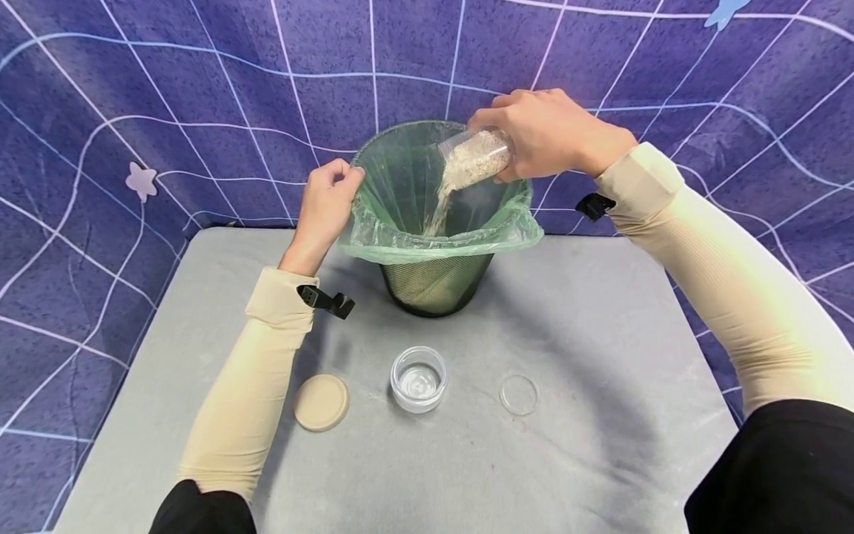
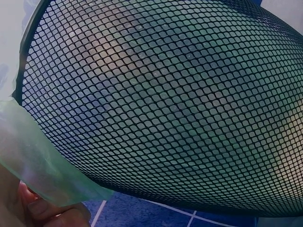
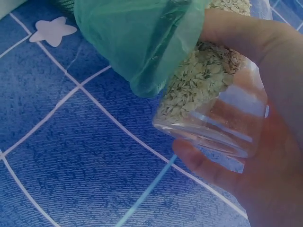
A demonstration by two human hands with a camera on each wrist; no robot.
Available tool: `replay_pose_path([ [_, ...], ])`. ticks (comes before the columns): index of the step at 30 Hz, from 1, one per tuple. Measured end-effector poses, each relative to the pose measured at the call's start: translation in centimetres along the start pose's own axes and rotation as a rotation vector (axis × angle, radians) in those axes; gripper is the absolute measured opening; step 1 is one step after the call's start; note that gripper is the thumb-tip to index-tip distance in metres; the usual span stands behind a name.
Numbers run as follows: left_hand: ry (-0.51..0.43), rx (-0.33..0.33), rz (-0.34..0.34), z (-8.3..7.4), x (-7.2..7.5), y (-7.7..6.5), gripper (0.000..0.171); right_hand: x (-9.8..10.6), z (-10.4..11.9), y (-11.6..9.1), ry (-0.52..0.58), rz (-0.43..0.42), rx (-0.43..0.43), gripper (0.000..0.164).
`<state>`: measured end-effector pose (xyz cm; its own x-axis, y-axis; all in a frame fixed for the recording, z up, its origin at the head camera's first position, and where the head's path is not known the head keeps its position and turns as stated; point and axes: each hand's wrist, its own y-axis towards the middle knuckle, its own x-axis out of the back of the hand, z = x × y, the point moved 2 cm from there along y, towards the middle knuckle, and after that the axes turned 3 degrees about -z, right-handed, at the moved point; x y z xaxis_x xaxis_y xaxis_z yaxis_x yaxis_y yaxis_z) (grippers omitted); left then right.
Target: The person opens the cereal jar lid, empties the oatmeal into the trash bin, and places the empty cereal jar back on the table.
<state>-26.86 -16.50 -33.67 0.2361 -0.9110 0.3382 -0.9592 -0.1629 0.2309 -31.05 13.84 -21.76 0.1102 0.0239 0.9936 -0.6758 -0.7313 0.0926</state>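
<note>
My right hand [image 1: 543, 133] grips a clear jar [image 1: 479, 157] of pale oat flakes, tilted mouth-down to the left over the bin. A stream of flakes [image 1: 437, 215] falls from it into the green bin liner [image 1: 394, 185]. In the right wrist view the fingers and thumb wrap round the jar [image 3: 227, 111], and part of the liner [image 3: 137, 52] hangs in front of it. At the left rim of the black mesh bin [image 1: 434, 285], my left hand [image 1: 328, 200] pinches the liner's edge. The left wrist view shows those curled fingers partly behind the liner [image 2: 47, 165].
On the grey tabletop [image 1: 467, 475] a beige round lid [image 1: 322, 403], an open clear container [image 1: 419, 380] and a thin clear ring or disc [image 1: 519, 394] lie in a row. A blue-purple curtain [image 1: 233, 111] with white lines hangs behind the bin.
</note>
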Motion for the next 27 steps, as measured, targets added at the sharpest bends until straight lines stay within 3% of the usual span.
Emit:
replay_pose_path([
  [27, -0.019, 0.000, -0.004, 0.11, -0.06, 0.03, 0.037, -0.09, 0.45, 0.08, -0.035, 0.061, 0.014, 0.074],
])
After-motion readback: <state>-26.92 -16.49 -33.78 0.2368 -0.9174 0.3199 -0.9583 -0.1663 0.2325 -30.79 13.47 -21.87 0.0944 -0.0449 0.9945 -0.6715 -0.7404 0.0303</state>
